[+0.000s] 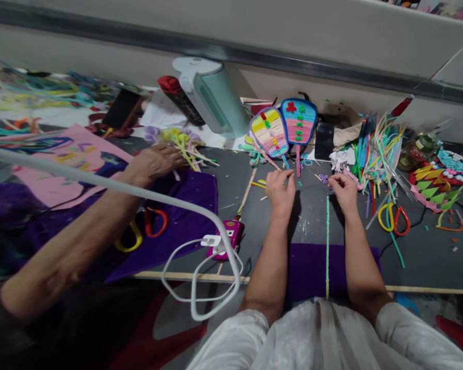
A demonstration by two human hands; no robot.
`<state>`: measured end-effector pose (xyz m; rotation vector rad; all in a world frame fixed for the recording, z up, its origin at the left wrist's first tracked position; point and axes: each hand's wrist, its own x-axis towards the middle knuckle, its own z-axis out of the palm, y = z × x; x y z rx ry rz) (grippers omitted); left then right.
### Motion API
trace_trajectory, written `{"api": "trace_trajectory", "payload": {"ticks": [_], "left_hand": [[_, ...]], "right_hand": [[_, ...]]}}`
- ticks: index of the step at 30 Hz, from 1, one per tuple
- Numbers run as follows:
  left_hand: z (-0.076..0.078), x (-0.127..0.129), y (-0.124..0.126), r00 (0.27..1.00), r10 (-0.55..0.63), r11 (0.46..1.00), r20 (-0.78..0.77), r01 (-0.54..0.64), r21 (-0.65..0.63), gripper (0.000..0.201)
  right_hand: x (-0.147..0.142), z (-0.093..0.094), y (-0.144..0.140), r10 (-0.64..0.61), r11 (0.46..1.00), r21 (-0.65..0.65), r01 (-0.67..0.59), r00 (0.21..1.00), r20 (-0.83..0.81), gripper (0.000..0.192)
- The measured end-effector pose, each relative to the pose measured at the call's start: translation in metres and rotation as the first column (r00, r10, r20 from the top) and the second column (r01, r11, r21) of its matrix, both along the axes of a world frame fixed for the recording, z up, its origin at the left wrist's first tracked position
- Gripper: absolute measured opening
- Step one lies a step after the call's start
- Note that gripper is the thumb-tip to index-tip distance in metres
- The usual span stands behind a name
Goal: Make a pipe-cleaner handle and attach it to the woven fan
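white sleeves nearest lens. green beaded strip point(327, 241) runs from lap across purple felt point(308, 270) up grey table point(428, 252). right hand point(343, 191) pinches strip's far end, fingers together. left hand point(281, 189) curled shut, contents unclear. scissors point(394, 218) right; co-worker's hand point(154, 162) on pipe-cleaner flowers point(179, 140).

The person wears a white garment of thin, slightly textured cloth, seen at 6 o'clock in the view. Its loose sleeves point(231, 339) are pushed up near the elbows and bunch in soft folds, leaving both forearms bare down to the left hand point(280, 190) and the right hand point(343, 191). No rings, watch or bracelets show on wrists or fingers point(289, 174)
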<state>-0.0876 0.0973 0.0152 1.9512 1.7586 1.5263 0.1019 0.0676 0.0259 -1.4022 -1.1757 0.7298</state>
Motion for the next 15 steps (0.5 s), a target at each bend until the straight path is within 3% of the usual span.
{"api": "trace_trajectory", "payload": {"ticks": [5, 10, 15], "left_hand": [[0.0001, 0.0015, -0.0017, 0.998, -0.009, 1.000, -0.066, 0.009, 0.000, 0.017], [0.0034, 0.0053, -0.0056, 1.000, 0.001, 1.000, -0.029, -0.001, 0.000, 0.020], [0.0065, 0.0079, -0.0100, 0.998, 0.014, 0.997, -0.067, -0.019, -0.075, 0.024]], "right_hand": [[0.0012, 0.0034, -0.0021, 0.019, 1.000, 0.001, -0.019, 0.999, 0.040, 0.018], [0.0033, 0.0033, -0.0032, 0.042, 0.999, 0.018, -0.044, 0.995, 0.085, 0.018], [0.0026, 0.0058, -0.0052, 0.036, 0.999, 0.025, -0.041, 0.983, 0.179, 0.019]]}}
